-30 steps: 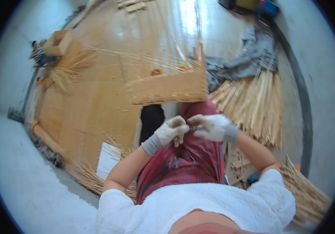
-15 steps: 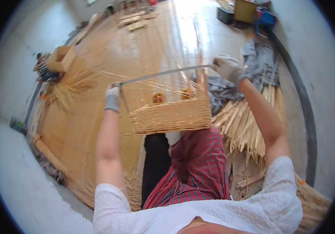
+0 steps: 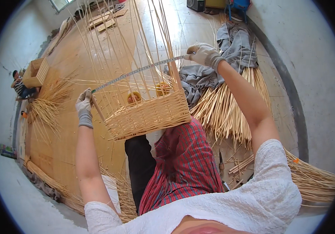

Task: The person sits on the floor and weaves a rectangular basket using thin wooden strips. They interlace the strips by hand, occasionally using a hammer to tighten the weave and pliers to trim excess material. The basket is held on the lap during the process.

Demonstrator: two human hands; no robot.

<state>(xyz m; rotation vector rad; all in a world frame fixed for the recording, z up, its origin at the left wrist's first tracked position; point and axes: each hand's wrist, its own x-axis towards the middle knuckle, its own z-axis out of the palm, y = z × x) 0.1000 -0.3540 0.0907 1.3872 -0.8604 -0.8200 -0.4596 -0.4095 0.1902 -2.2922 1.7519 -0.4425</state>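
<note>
A partly woven wicker basket [image 3: 147, 117] rests across my legs, its long pale stakes rising away from me and two wooden posts at its ends. A steel tape measure [image 3: 138, 70] is stretched over it from side to side. My left hand [image 3: 84, 104], in a pale glove, grips the tape's end beside the left post. Higher up, past the right post, my gloved right hand [image 3: 201, 54] is closed on the other end of the tape. Yellow footwear [image 3: 134, 98] shows beyond the basket's woven edge.
A person [image 3: 23, 87] sits at the left beside a woven box [image 3: 35, 72] and loose reeds. Reed bundles [image 3: 229, 113] and grey cloth [image 3: 233, 43] lie to the right, a dark-handled tool [image 3: 221, 163] near my knee. Boards [image 3: 105, 23] lie farther back, containers [image 3: 196, 4] at the top.
My hands were together over my lap; they have moved up and apart, stretching the tape across the basket. The stakes now show more clearly as the view shifts.
</note>
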